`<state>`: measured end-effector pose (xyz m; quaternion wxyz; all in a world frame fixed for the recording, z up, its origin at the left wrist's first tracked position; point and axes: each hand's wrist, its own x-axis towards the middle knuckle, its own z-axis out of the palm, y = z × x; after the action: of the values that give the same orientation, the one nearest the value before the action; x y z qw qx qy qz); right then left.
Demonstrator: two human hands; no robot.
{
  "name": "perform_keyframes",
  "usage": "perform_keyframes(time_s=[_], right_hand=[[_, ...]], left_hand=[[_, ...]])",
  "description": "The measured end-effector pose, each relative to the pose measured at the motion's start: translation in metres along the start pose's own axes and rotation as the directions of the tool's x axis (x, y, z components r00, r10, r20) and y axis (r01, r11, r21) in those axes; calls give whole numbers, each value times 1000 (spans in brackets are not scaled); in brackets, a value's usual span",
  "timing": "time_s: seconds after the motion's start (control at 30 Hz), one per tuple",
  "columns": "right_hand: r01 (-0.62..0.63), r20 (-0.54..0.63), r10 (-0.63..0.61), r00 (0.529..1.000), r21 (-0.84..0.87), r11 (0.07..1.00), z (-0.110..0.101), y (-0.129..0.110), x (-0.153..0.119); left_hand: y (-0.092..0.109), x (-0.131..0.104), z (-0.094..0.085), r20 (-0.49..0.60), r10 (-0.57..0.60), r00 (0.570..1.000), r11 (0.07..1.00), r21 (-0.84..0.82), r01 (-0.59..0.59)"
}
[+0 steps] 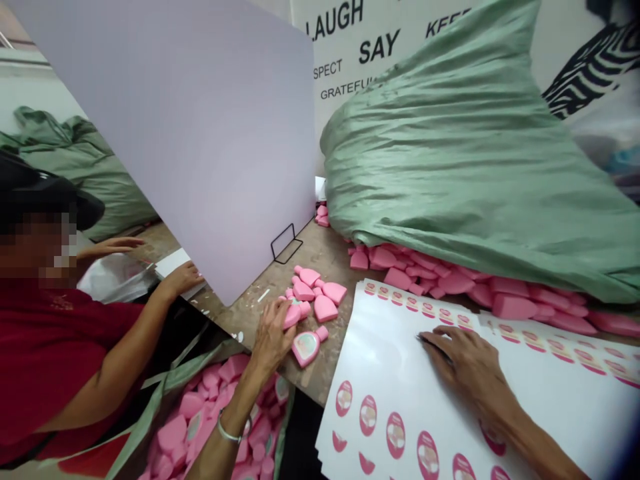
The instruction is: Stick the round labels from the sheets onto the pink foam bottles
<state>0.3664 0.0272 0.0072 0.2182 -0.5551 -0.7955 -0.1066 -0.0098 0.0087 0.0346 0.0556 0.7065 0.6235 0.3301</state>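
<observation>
My left hand is closed around a pink bottle at the table's near edge. Beside it lies a pink bottle with a pale oval label, and more pink bottles are grouped just behind. My right hand rests over the white sticker sheets, its fingers closed on a thin dark pointed tool, whose exact kind I cannot make out. Rows of pink oval stickers run along the sheets' near part, with smaller stickers along the far edge.
A green sack lies over piled pink bottles behind the sheets. A tall pale divider stands at centre left. Below the table, an open sack holds pink bottles. A person in red works at the left.
</observation>
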Motion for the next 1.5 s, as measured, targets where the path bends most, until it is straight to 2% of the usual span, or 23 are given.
perform_keyframes(time_s=[0.07, 0.17, 0.23, 0.33, 0.43, 0.53, 0.63, 0.73, 0.8, 0.87, 0.93, 1.03, 1.1, 1.17, 1.27, 1.33, 1.37, 1.43, 1.5], right_hand=[[8, -9, -8, 1000, 1, 1000, -6, -3, 7], [61, 3, -62, 998, 121, 991, -17, -25, 24], [125, 63, -144, 988, 247, 961, -19, -50, 38], [146, 228, -233, 945, 344, 928, -10, -95, 62], [81, 443, -220, 869, 312, 947, 9, -135, 84], [5, 622, -153, 768, 233, 972, 28, -155, 103], [-25, 688, -127, 714, 206, 978, 41, -159, 118], [-64, 702, -112, 703, 219, 974, 55, -160, 125], [-66, 678, -118, 726, 239, 969, 65, -164, 122], [-24, 610, -161, 776, 285, 958, 74, -173, 112], [35, 520, -223, 824, 347, 937, 78, -190, 98], [92, 415, -295, 861, 444, 891, 71, -230, 72], [121, 366, -347, 863, 516, 848, 61, -264, 52], [167, 321, -426, 846, 599, 783, 51, -297, 32], [207, 278, -574, 770, 742, 637, 41, -331, 12], [176, 288, -638, 714, 808, 562, 35, -334, 8], [155, 295, -648, 702, 825, 544, 31, -328, 9], [133, 295, -632, 717, 832, 539, 18, -303, 17], [145, 268, -590, 762, 817, 558, 1, -263, 26]], left_hand=[[-8, -5, 4, 31, -9, 999, 1000, 22, 8], [-20, 4, 1, 63, -18, 998, 991, -134, 27], [-32, 22, -4, 26, -44, 999, 965, -258, 49], [-54, 65, -3, -3, -57, 998, 943, -328, 53], [-71, 109, 14, 21, -52, 998, 921, -387, 56], [-75, 144, 38, 58, -41, 998, 886, -460, 63], [-70, 164, 57, 146, 21, 989, 842, -536, 61], [-67, 169, 64, 263, 88, 961, 808, -583, 86], [-71, 161, 59, 324, 100, 941, 800, -588, 117], [-79, 145, 46, 364, 83, 928, 803, -576, 154], [-88, 121, 26, 386, 42, 922, 813, -549, 193], [-98, 73, -18, 397, -34, 917, 839, -488, 242], [-101, 37, -50, 409, -77, 909, 860, -434, 268], [-105, 0, -81, 425, -123, 897, 881, -369, 296], [-115, -48, -118, 450, -237, 861, 902, -227, 367], [-121, -72, -135, 451, -326, 831, 903, -110, 414], [-124, -81, -141, 442, -364, 820, 901, -55, 430], [-126, -94, -147, 401, -417, 815, 896, 31, 443], [-126, -100, -145, 356, -440, 824, 893, 82, 442]])
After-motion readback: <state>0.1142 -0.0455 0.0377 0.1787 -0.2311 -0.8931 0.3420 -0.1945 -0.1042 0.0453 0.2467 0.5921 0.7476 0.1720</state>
